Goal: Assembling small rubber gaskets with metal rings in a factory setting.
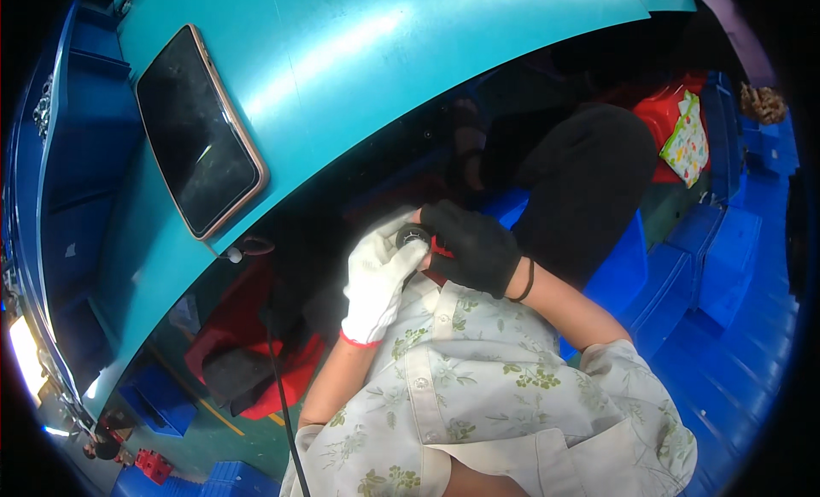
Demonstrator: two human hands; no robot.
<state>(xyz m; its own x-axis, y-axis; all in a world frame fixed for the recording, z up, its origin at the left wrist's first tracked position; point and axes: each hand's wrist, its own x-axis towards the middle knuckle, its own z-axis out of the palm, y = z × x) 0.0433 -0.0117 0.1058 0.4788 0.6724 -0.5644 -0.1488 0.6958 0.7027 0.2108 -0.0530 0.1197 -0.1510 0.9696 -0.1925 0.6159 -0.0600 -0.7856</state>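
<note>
My left hand (374,279), in a white glove with a red cuff, is closed around a small round black part (412,235) in front of my body. Pale marks show on the part's face, and my left thumb presses its lower edge. From the other side, my right hand (475,247), in a black glove with bare fingertips, grips the part's right edge. Something small and red shows by the right fingers; its kind cannot be made out. The fingers hide much of the part.
A smartphone (198,134) lies on the curved teal table (342,78) ahead of me. Blue bins (726,262) stand at the right. A patterned packet (688,145) rests on a red stool (656,117). A dark cable (280,394) hangs left of my body.
</note>
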